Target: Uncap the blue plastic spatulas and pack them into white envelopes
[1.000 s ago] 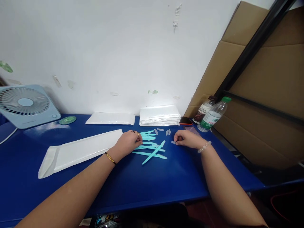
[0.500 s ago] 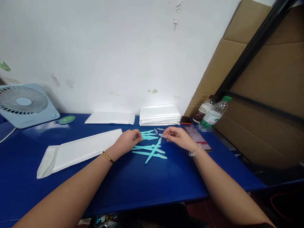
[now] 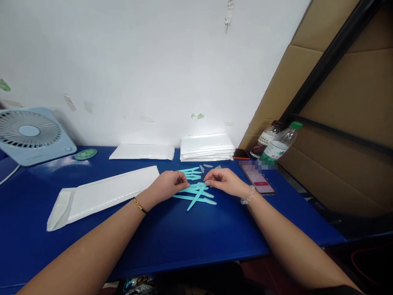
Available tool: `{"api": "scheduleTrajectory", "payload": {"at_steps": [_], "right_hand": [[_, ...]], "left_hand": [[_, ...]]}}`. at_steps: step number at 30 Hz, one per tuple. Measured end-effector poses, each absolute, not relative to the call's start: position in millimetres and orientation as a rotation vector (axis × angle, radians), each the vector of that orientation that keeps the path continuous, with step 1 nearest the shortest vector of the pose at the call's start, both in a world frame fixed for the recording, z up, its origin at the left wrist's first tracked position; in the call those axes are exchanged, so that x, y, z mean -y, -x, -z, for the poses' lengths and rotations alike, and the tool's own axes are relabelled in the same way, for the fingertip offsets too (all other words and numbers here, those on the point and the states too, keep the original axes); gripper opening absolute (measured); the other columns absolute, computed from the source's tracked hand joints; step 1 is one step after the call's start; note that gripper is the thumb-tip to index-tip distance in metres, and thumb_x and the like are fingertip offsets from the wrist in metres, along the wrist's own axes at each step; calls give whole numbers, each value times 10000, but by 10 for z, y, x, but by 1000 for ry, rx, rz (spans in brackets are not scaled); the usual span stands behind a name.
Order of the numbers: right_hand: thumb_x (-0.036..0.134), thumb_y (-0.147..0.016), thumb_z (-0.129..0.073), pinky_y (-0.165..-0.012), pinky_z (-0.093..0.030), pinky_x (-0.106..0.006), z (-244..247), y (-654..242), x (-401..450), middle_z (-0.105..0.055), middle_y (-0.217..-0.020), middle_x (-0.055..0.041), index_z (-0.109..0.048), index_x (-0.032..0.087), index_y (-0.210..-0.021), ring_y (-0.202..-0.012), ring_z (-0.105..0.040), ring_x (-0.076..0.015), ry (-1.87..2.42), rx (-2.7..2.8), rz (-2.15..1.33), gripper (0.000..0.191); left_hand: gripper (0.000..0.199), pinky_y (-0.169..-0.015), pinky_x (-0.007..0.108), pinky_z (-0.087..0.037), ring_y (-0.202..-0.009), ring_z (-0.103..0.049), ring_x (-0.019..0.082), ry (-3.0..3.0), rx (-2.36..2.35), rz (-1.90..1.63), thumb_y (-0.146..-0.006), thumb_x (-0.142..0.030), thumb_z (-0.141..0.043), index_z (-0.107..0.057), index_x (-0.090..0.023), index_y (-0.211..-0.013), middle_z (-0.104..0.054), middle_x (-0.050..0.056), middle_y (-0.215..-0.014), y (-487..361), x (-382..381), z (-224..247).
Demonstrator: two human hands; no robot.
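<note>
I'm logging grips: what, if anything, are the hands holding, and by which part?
Can't be told: the left hand and right hand are at the turquoise sticks, but any hold there is too small to make out.

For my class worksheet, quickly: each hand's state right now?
Left hand: partly closed at the turquoise sticks; hold cannot be told.
Right hand: partly closed by the topmost stick; hold cannot be told.

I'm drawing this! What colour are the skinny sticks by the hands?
The skinny sticks are light turquoise, clearest in the head view.
</note>
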State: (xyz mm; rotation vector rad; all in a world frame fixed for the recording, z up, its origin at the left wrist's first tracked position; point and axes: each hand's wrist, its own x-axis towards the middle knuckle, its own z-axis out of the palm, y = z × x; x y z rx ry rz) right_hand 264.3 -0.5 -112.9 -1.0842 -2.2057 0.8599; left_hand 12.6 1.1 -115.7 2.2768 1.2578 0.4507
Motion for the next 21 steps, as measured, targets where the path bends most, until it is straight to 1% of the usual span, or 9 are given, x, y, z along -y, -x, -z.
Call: {"api": "scheduleTrajectory", "payload": {"at_steps": [2,4,6,7,12,14,17,19,21], "right_hand": [[261,-888,-520,-731,-492,-304,1159,-2660,-73,-651,-877,-55,-676,187,-968,-794,-602,-169,1062,2272,-599,190],[176,-904,-456,-845,-467,-348,1222,-2669,-176,-628,-1057,-85,-651,207,-1093,-960,-569,-199,1051,2332,-327,273],[127,-900,-432,-893,-442,-386,1298,-2672,-273,-598,-1163,-93,-624,229,-1163,-1041,-525,-222,1071,2421,-130,341],[120,-899,-431,-892,-440,-392,1332,-2673,-311,-599,-1169,-92,-625,234,-1163,-1042,-518,-227,1086,2467,-67,347],[154,-900,-472,-796,-461,-331,1377,-2707,-355,-638,-927,-93,-670,175,-981,-909,-540,-213,1193,2530,-6,214],[143,-880,-504,-781,-455,-319,1352,-2724,-338,-622,-895,-85,-652,166,-912,-887,-538,-207,1232,2520,5,154],[149,-848,-553,-803,-436,-327,1317,-2739,-317,-607,-909,-80,-612,172,-859,-892,-530,-203,1253,2486,28,64],[183,-849,-560,-780,-436,-321,1305,-2745,-305,-612,-876,-63,-592,180,-845,-853,-538,-192,1264,2433,-52,33],[233,-867,-543,-708,-446,-294,1299,-2755,-288,-618,-806,-36,-585,186,-851,-760,-554,-167,1271,2327,-238,65]], "left_hand": [[248,-605,271,-390,-727,-574,183,-2360,-1345,-489,-846,-431,-499,-625,-217,-840,-645,14,-793,-104,-50,1167],[205,-692,297,-409,-846,-578,214,-2458,-1459,-527,-839,-365,-516,-640,-211,-897,-657,39,-893,-81,-98,1187],[194,-745,317,-411,-908,-568,234,-2527,-1527,-505,-827,-328,-533,-652,-209,-923,-658,54,-942,-63,-136,1209],[189,-749,320,-410,-912,-566,238,-2548,-1541,-479,-825,-325,-536,-658,-213,-916,-660,54,-940,-58,-147,1216],[167,-684,308,-389,-847,-569,226,-2604,-1548,-388,-826,-325,-535,-658,-217,-795,-665,37,-841,-57,-150,1214],[177,-668,304,-380,-828,-569,220,-2614,-1531,-384,-832,-323,-523,-650,-215,-770,-664,33,-825,-56,-147,1211],[172,-653,295,-377,-828,-571,216,-2581,-1508,-401,-827,-330,-524,-644,-218,-777,-662,29,-819,-50,-154,1214],[175,-644,287,-381,-831,-574,214,-2534,-1500,-430,-821,-343,-524,-640,-218,-784,-663,29,-822,-45,-160,1212],[192,-639,280,-385,-816,-578,206,-2477,-1494,-478,-825,-359,-508,-633,-217,-786,-664,28,-826,-40,-156,1200]]}}
